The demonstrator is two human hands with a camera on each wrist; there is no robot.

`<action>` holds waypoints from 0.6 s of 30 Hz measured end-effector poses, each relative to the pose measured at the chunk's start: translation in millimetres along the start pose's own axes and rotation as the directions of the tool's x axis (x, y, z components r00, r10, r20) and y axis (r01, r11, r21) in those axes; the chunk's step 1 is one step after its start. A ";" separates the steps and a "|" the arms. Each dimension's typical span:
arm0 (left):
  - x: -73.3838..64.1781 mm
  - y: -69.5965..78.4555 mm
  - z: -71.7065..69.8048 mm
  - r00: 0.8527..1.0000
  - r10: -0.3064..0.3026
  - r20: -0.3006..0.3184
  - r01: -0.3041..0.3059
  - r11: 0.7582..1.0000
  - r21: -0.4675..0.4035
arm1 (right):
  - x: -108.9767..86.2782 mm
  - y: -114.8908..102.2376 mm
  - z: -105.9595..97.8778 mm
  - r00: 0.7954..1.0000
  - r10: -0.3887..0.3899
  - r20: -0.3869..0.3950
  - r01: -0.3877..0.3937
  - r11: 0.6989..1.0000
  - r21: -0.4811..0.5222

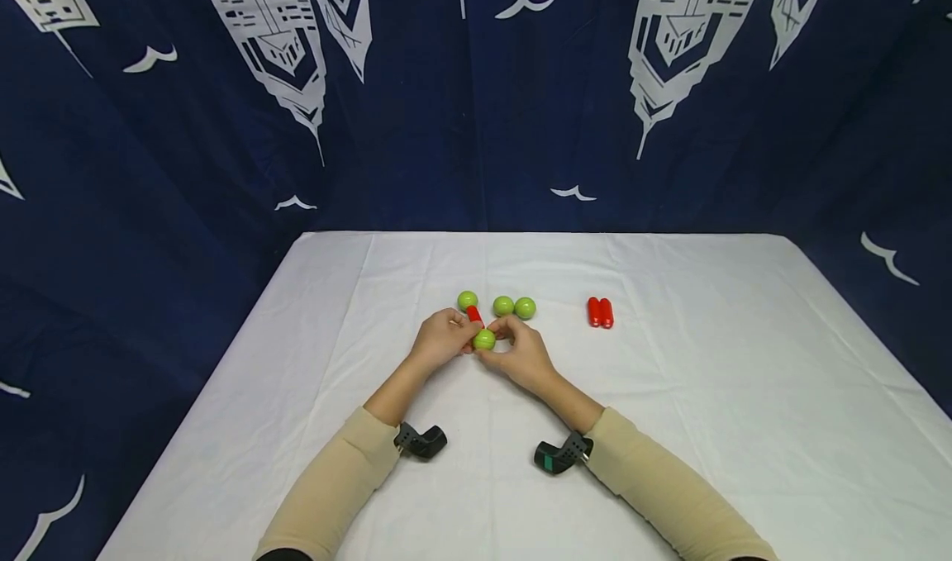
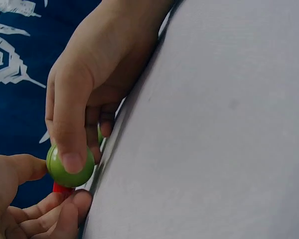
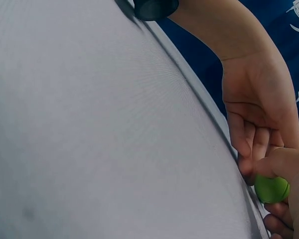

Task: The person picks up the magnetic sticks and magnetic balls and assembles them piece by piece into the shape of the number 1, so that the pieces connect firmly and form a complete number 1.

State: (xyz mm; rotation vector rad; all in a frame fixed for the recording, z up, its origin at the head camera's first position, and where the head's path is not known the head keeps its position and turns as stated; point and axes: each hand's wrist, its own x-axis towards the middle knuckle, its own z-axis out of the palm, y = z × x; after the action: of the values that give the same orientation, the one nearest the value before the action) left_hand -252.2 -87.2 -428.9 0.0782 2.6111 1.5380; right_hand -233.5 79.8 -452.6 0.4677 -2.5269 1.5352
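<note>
Between my two hands, in the head view, is a green ball (image 1: 484, 340) with a fine seam. My left hand (image 1: 442, 338) grips it from the left, its thumb (image 2: 72, 149) across the ball's face. On the other side, my right hand (image 1: 524, 356) pinches the same ball with thumb and finger. A short red rod (image 1: 475, 316) shows just beyond the ball, by the left thumb. Its far end meets or comes very near a second green ball (image 1: 467, 300). Fingers hide the rod's near end, so I cannot tell whether it joins the held ball.
Side by side beyond my right hand lie two more green balls (image 1: 503, 306). Farther right sit two red rounded rods (image 1: 600, 313), parallel and close together. Everything rests on a white cloth-covered table (image 1: 669, 429), and a dark blue printed curtain (image 1: 476, 131) hangs behind.
</note>
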 end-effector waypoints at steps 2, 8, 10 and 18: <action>-3.5 2.5 1.5 0.999 0.034 -0.022 -0.034 0.999 0.039 | 0.2 0.5 -0.1 1.000 -0.005 -0.010 0.005 1.000 -0.009; -15.8 4.3 5.8 0.993 0.103 -0.058 -0.099 0.993 0.062 | 0.8 1.6 0.8 1.000 0.008 -0.011 -0.008 1.000 -0.025; -18.3 3.8 7.7 0.990 0.114 -0.077 -0.110 0.992 0.056 | 1.0 1.6 0.7 1.000 0.018 -0.010 -0.018 1.000 -0.020; -20.4 -0.9 15.1 0.977 0.137 -0.162 -0.135 0.990 0.028 | 0.6 1.3 -0.3 1.000 0.020 0.002 -0.020 0.999 -0.028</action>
State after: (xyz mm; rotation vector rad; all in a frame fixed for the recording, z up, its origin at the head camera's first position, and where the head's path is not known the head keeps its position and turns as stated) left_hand -230.1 -76.5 -435.6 0.1407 2.7995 1.6314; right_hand -234.5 80.4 -453.4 0.4418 -2.5585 1.5053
